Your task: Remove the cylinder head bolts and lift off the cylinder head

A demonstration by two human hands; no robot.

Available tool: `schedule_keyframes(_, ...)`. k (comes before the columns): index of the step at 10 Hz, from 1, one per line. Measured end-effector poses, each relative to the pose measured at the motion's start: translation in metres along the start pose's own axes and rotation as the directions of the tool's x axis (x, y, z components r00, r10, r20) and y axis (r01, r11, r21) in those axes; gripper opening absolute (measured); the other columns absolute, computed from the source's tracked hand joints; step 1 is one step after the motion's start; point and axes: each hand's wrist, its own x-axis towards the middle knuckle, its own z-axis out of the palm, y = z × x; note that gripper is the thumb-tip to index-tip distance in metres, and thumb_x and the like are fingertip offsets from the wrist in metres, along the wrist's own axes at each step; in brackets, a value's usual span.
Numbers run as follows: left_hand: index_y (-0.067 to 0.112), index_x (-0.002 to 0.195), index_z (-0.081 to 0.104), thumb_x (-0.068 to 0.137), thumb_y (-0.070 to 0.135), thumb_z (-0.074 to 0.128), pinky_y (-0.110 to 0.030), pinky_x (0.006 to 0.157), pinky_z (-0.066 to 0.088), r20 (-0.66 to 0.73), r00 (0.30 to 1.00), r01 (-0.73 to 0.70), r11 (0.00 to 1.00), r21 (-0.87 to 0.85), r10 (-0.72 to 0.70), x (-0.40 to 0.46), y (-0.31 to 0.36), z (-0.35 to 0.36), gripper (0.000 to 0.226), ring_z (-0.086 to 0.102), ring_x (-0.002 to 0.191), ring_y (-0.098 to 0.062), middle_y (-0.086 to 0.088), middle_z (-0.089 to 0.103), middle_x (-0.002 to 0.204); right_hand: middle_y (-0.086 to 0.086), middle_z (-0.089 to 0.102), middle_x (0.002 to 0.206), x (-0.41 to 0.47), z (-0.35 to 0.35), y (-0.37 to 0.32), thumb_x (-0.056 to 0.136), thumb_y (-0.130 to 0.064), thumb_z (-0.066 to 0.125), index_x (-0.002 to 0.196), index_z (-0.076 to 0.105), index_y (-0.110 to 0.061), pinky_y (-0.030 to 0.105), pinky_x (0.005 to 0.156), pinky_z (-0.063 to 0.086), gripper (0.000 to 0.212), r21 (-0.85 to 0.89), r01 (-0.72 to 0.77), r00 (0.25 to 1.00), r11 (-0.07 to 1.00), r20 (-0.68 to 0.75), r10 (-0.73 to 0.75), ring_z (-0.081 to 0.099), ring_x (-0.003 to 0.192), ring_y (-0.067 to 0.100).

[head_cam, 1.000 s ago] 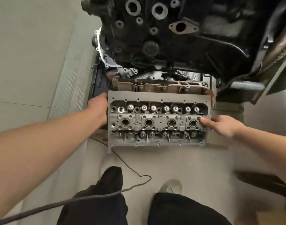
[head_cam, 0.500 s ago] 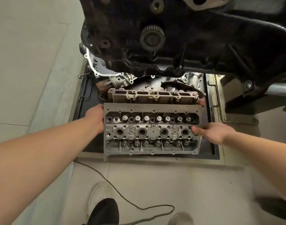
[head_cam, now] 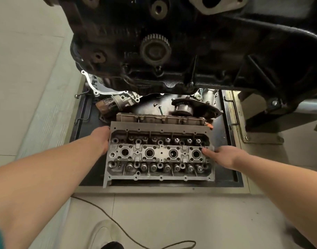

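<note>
The grey cast-aluminium cylinder head (head_cam: 159, 155), rectangular and studded with valve springs and four round central bores, was off the engine and held between both hands over a shallow black floor tray (head_cam: 224, 141) set in a metal-framed recess. The left hand (head_cam: 100, 139) gripped the head's left end, palm against the casting, its fingers wrapped out of sight behind the edge. The right hand (head_cam: 224, 156) held the right end, with one of its fingers (head_cam: 207, 151) laid on the top face beside the rightmost bore and the others hidden under the side; how tightly they curled could not be told.

Just beyond the head lay a tan, ladder-shaped metal cover (head_cam: 161, 120). Farther back in the tray were a rusty cylindrical oil filter (head_cam: 105, 106), a dark toothed sprocket assembly (head_cam: 188, 108) and a loose black bolt (head_cam: 161, 110). The grimy black engine block (head_cam: 172, 51) hung overhead, a toothed pulley (head_cam: 155, 48) on its face. A thin dark cable (head_cam: 118, 229) trailed over the pale tiled floor (head_cam: 190, 216).
</note>
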Motion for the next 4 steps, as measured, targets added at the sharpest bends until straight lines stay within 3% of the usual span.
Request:
schedule_keyframes(2,0.008,0.141,0.066,0.114,0.024,0.021,-0.062,0.108,0.050,0.019,0.999,0.027,0.999,-0.025,-0.026,0.013,-0.002,0.004,0.054,0.065,0.127,-0.042,-0.023,0.069,0.135,0.008,0.070,0.132,0.005,0.001,-0.006,0.074,-0.103,0.010,0.136,0.065,-0.018,0.046,0.103,0.052,0.118,-0.047,-0.025,0.999,0.999,-0.021,0.024,0.064,0.120,0.029)
schedule_keyframes(3,0.011,0.104,0.074,0.115,0.030,0.029,-0.046,0.056,0.063,-0.041,0.999,0.035,0.999,0.040,-0.033,0.001,0.003,0.004,0.050,0.079,0.073,-0.033,-0.020,0.079,0.086,0.003,0.071,0.116,-0.002,0.002,-0.007,0.072,-0.103,0.009,0.126,0.067,-0.023,0.043,0.090,0.056,0.112,-0.025,-0.046,0.991,0.999,-0.128,0.043,0.066,0.103,0.023)
schedule_keyframes(4,0.015,0.086,0.062,0.109,0.047,0.050,-0.017,0.041,0.036,-0.224,0.974,0.027,0.957,0.288,0.040,-0.038,-0.003,-0.015,0.041,0.048,0.041,-0.016,-0.002,0.054,0.054,-0.001,0.061,0.119,-0.032,0.010,-0.005,0.084,-0.093,0.018,0.127,0.059,-0.025,0.041,0.084,0.053,0.090,-0.057,-0.063,0.960,0.996,-0.278,0.044,0.059,0.101,0.020)
